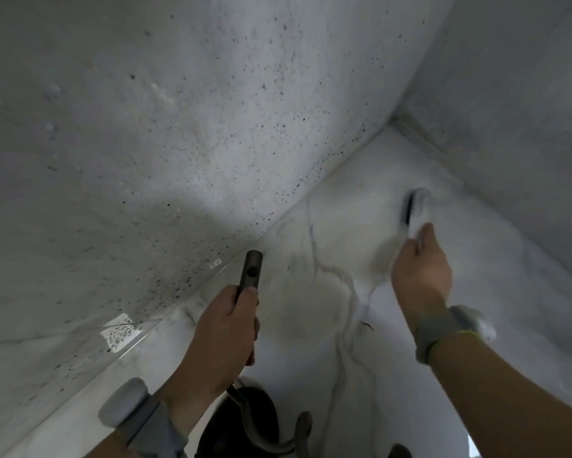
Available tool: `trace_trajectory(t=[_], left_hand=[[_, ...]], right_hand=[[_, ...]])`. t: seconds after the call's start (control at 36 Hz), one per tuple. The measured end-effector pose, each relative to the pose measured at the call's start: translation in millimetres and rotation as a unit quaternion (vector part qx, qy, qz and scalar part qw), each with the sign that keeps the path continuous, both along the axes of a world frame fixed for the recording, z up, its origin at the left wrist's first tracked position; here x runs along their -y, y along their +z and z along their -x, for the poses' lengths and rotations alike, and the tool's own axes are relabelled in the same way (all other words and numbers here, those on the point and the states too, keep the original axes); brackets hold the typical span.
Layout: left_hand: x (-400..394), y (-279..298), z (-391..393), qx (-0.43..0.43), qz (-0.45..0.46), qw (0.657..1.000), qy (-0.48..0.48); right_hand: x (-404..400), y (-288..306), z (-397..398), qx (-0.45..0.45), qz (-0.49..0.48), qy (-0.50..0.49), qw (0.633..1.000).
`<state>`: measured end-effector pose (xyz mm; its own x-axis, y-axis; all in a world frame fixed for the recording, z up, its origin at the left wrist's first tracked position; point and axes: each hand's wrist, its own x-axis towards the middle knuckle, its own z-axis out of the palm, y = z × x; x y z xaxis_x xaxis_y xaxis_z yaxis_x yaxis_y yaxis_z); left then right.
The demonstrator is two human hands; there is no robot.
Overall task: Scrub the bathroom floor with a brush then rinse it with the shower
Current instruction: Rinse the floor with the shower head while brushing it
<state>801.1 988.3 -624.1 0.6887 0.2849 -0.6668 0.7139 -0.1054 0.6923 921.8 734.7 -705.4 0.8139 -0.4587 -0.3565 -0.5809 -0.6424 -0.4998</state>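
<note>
Grey bands wrap both wrists at the near edge of the view, the left wristband (139,421) carrying a rounded grey puck and the right wristband (443,332) edged with a thin yellow-green line. Between the forearms, low in the frame, a dark metal hose (268,441) curls over something black that is too dim to make out.

Just beyond, the left hand (225,332) wraps its fingers and thumb round a dark cylindrical shower handle (250,271), which points away from the person toward the seam where floor meets wall. A small round hole or button shows on the handle's upper side. No water is visible coming from it.

To the right and a little farther off, the right hand (421,269) is curled round the handle of a brush (412,208). The brush is blurred: a dark strip with pale bristles beside it, held down near the floor in the far right corner. Whether the bristles touch the surface cannot be told.

White marble-look floor (344,325) runs under both hands, crossed by grey and brownish veins. On the left rises a pale speckled wall (145,127), peppered with dark flecks; a bright patch of reflected light sits low on it. A second plain grey wall (509,94) closes the far right, meeting the floor at a dull seam.
</note>
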Motion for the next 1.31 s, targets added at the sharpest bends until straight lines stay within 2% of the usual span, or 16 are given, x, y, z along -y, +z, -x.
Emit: trace_trajectory(t=[0.08, 0.17, 0.25, 0.31, 0.36, 0.44, 0.5, 0.58, 0.72, 0.83, 0.89, 0.94, 1.06, 1.11, 1.17, 1.31], left_hand=[[2.0, -2.8, -2.9, 0.003, -0.006, 1.000, 0.002], [2.7, -4.5, -4.4, 0.005, -0.003, 1.000, 0.001], [1.6, -3.8, -3.8, -0.001, -0.003, 1.000, 0.000], [0.9, -2.7, -4.2, -0.007, -0.003, 1.000, 0.001], [0.7, -1.7, -5.0, -0.015, -0.001, 1.000, 0.011], [1.6, 1.7, -7.1, -0.020, 0.001, 1.000, 0.007], [3.4, 2.8, -9.3, -0.021, 0.004, 1.000, -0.003], [4.5, -0.3, -7.8, -0.025, 0.004, 1.000, -0.013], [11.0, -4.8, -6.9, -0.027, -0.002, 0.999, -0.036], [22.3, -5.7, -10.9, -0.027, -0.006, 0.998, -0.059], [29.2, -6.4, -14.0, -0.030, -0.006, 0.997, -0.067], [41.5, -3.2, -20.0, -0.027, -0.004, 0.996, -0.082], [49.7, -6.7, -24.1, -0.036, 0.000, 0.995, -0.095], [56.9, -8.4, -27.3, -0.033, 0.001, 0.994, -0.106], [62.8, -9.7, -29.8, -0.026, 0.000, 0.994, -0.110], [58.3, -17.8, -36.8, -0.028, -0.014, 0.996, -0.085]], right_hand=[[-44.2, -0.3, 52.5, 0.057, 0.011, 0.192, 0.980], [-83.2, 1.1, 86.3, 0.053, 0.024, 0.471, 0.880], [-92.4, -7.9, 64.5, 0.004, 0.027, 0.598, 0.801], [-80.1, -17.4, 28.9, 0.012, 0.045, 0.584, 0.810], [-52.5, -22.9, -10.0, 0.005, 0.054, 0.517, 0.854], [0.7, -14.3, -50.6, -0.004, 0.046, 0.291, 0.956], [22.9, -6.7, -58.7, -0.001, 0.022, 0.127, 0.992], [3.9, 2.7, -36.8, 0.027, -0.003, 0.047, 0.999], [-68.4, -6.3, 0.4, -0.007, -0.058, 0.231, 0.971], [-46.0, -9.7, -8.9, -0.004, -0.028, 0.253, 0.967], [-5.4, -8.7, -11.4, -0.018, -0.021, 0.191, 0.981], [52.7, -4.9, -4.9, -0.028, -0.003, 0.057, 0.998], [99.9, -0.9, 21.8, -0.025, 0.045, -0.129, 0.990], [79.9, 8.5, 41.6, -0.010, 0.059, -0.085, 0.995], [41.4, 20.1, 55.2, 0.001, 0.024, 0.029, 0.999], [-43.5, -3.8, 19.3, -0.026, -0.044, 0.278, 0.959]])
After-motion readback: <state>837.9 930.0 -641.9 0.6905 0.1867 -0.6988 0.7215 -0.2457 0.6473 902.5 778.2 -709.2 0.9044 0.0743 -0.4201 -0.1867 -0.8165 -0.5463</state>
